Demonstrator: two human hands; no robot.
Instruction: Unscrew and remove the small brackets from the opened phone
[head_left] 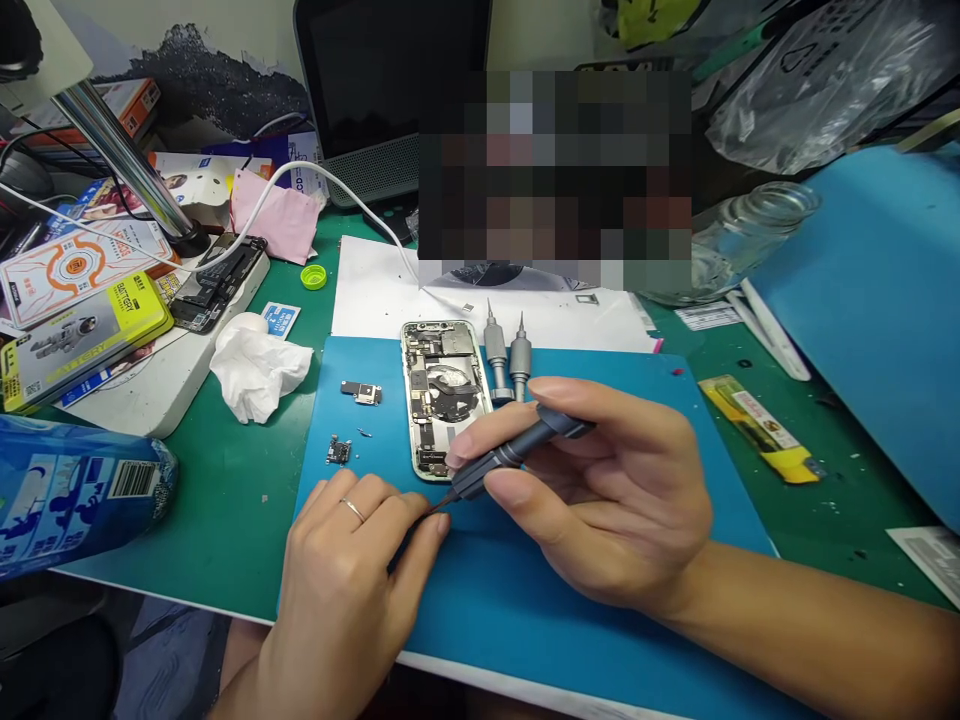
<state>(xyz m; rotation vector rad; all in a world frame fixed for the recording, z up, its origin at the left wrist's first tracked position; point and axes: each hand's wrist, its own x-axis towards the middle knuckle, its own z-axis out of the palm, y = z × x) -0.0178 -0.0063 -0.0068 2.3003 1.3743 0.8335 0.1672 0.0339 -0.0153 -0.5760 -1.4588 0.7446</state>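
My right hand (607, 490) grips a dark grey screwdriver (499, 462), slanted down to the left. Its tip meets the fingertips of my left hand (356, 560), which are pinched together just below the phone; whatever lies between them is hidden. An opened phone (448, 400) with bare inner parts rests on the blue mat (540, 620). Left of it lie a small metal-plated part (364, 392), a dark square part (339, 449) and a tiny piece (364, 433). Two more grey screwdrivers stand on the phone's right, a left one (495, 350) and a right one (520, 358).
At left are a blue plastic pack (82, 495), a crumpled tissue (259, 368), a yellow battery box (86, 340) and a lamp post (131, 165). A white cable (330, 175) arcs over the back. A glass jar (739, 245) and a yellow packet (761, 430) lie at right.
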